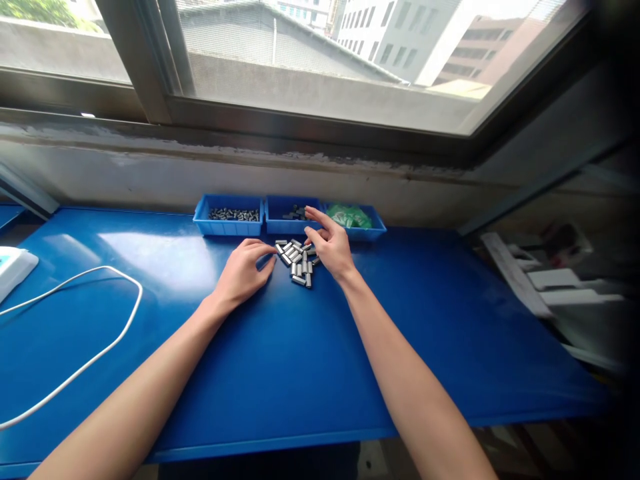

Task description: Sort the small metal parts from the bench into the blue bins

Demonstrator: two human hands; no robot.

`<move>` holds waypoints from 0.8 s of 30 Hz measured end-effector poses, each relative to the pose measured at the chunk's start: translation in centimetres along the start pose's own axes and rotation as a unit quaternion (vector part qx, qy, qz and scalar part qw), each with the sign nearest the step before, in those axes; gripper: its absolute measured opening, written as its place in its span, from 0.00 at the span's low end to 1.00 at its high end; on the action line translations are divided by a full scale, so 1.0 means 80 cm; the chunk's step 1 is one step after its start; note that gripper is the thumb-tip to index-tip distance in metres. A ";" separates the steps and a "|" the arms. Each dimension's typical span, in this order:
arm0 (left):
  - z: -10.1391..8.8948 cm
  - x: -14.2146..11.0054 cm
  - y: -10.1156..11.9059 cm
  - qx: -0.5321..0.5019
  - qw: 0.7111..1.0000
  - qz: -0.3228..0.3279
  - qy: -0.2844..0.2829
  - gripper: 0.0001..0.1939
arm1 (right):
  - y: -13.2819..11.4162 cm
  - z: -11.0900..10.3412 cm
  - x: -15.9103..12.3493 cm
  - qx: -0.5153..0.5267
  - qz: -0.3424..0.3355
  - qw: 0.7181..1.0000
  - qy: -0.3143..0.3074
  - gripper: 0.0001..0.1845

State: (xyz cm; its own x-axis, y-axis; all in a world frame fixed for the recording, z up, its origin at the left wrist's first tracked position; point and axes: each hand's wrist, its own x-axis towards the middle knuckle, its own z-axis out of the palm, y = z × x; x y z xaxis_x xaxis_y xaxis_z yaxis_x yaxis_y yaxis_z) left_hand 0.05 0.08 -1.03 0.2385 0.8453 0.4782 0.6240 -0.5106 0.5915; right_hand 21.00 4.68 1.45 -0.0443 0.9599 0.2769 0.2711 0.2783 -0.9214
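A loose pile of small silvery metal cylinders with dark parts (300, 261) lies on the blue table (280, 373). At the pile's left edge is my left hand (245, 272), its thumb and index finger apart and the fingertips close to the nearest pieces. I cannot tell whether they touch. My right hand (333, 245) hovers at the pile's upper right, fingers apart, with nothing visible between them. It partly hides the pile's right side and the front of the middle blue bin (280, 227), which holds small dark pieces (296, 213).
Along the wall, a left blue bin (225, 228) holds many small metal parts, and a right blue bin (377, 229) holds a green plastic bag (350, 216). A white cable (135, 303) curves across the table's left, near a white box (15, 267). White objects (555, 280) stand at right.
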 end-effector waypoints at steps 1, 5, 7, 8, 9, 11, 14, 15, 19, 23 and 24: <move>0.000 0.000 0.000 0.004 1.000 0.005 -0.005 0.11 | -0.002 -0.002 -0.003 -0.005 -0.002 1.000 0.000 0.27; 0.001 -0.002 0.002 0.024 0.999 0.014 -0.026 0.09 | -0.026 -0.017 -0.027 -0.028 -0.012 1.000 0.005 0.21; 0.001 -0.002 0.004 0.029 0.999 0.019 -0.025 0.09 | -0.038 -0.024 -0.039 -0.048 -0.028 0.998 0.006 0.18; 0.000 -0.002 0.006 0.030 0.999 0.025 -0.020 0.10 | -0.042 -0.025 -0.043 -0.048 -0.039 0.998 0.017 0.17; 0.000 -0.003 0.007 0.030 0.999 0.033 -0.017 0.11 | -0.043 -0.025 -0.046 -0.049 -0.049 0.997 0.030 0.15; 0.001 -0.003 0.009 0.033 0.998 0.053 -0.023 0.14 | -0.039 -0.022 -0.049 -0.065 -0.074 0.993 0.057 0.13; 0.003 -0.004 0.008 0.044 0.996 0.068 -0.043 0.18 | -0.024 -0.016 -0.055 -0.131 -0.134 0.981 0.056 0.10; 0.004 -0.004 0.006 0.049 0.996 0.065 -0.044 0.19 | -0.019 -0.014 -0.058 -0.152 -0.157 0.975 0.046 0.10; 0.008 -0.005 -0.004 0.050 0.996 0.061 -0.052 0.18 | -0.012 -0.012 -0.069 -0.180 -0.188 0.964 0.049 0.10; 0.008 -0.006 -0.007 0.039 0.995 0.069 -0.054 0.16 | -0.018 -0.013 -0.071 -0.185 -0.174 0.965 0.057 0.09; 0.008 -0.005 -0.005 0.036 0.996 0.066 -0.050 0.16 | -0.019 -0.013 -0.070 -0.185 -0.172 0.966 0.061 0.08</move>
State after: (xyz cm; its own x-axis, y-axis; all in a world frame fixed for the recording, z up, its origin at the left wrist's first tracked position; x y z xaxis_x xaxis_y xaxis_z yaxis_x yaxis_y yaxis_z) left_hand 0.14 0.03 -1.88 0.3921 0.7852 0.4793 0.6329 -0.6084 0.4789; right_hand 21.82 -1.18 1.54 -0.0854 0.7953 0.6002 0.5870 0.5269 -0.6146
